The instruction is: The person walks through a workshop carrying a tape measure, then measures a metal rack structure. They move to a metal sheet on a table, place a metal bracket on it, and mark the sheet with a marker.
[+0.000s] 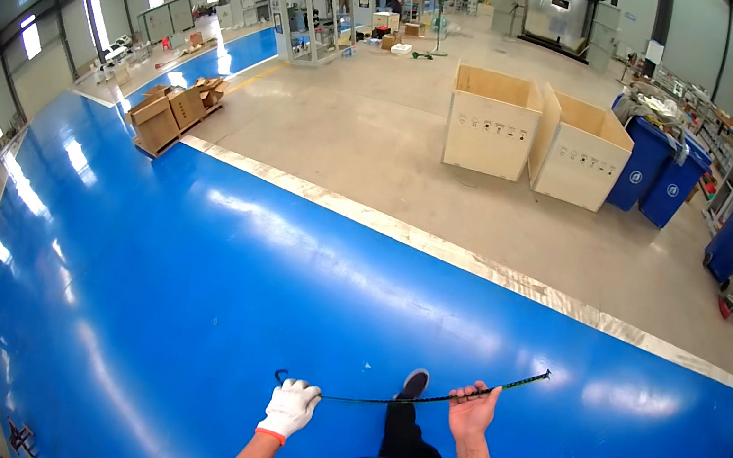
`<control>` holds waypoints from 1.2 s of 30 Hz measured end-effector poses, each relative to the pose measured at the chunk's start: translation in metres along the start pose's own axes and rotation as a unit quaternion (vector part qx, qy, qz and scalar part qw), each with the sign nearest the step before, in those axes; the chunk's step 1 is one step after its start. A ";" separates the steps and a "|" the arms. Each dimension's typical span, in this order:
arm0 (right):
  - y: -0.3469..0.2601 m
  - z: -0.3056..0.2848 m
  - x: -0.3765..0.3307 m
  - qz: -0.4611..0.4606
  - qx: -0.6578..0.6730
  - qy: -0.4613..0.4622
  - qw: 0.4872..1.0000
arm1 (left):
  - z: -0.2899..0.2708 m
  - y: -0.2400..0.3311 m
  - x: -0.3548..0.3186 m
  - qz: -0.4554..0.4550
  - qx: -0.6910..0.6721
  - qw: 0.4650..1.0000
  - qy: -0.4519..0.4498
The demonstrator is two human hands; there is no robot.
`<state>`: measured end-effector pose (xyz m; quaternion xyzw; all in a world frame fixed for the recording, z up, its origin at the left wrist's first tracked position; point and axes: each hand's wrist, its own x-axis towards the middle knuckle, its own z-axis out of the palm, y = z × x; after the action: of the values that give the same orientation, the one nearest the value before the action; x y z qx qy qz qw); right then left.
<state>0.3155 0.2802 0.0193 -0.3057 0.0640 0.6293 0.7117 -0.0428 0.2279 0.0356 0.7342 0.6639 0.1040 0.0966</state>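
Gloved left hand [291, 406] and bare right hand [472, 411] both closed on thin dark strip [416, 398]; better keep strip taut, level above blue floor [183, 296].

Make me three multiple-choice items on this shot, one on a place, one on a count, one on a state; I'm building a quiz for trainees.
1. Where do the two open wooden crates stand?
A. on the blue floor by the feet
B. on the grey floor beyond the pale stripe
C. on a shelf

2. How many of the person's hands wear a white glove?
A. none
B. one
C. two

3. How is the thin dark strap held?
A. stretched between both hands
B. lying loose on the floor
C. coiled in one hand

Answers: 1 B, they sit on grey floor past the stripe. 2 B, only the left hand is gloved; the right hand is bare. 3 A, each hand grips it.
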 end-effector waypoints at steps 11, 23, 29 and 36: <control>0.011 0.279 0.398 0.085 -0.133 -0.064 0.985 | 0.032 -0.002 0.397 -0.145 -0.130 0.980 0.050; 0.167 0.576 0.815 0.116 -0.150 -0.157 0.969 | 0.051 -0.193 0.884 -0.153 -0.134 0.976 0.078; 0.162 0.719 1.001 0.098 -0.142 -0.099 0.980 | -0.042 -0.245 1.198 0.024 -0.066 0.994 0.088; 0.199 0.808 1.237 0.127 -0.040 -0.066 0.989 | -0.020 -0.284 1.505 0.063 -0.065 0.995 0.047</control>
<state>0.1393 1.7607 0.0109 -0.2816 0.0301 0.7355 0.6155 -0.1744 1.7540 0.0120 0.7609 0.6121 0.1874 0.1060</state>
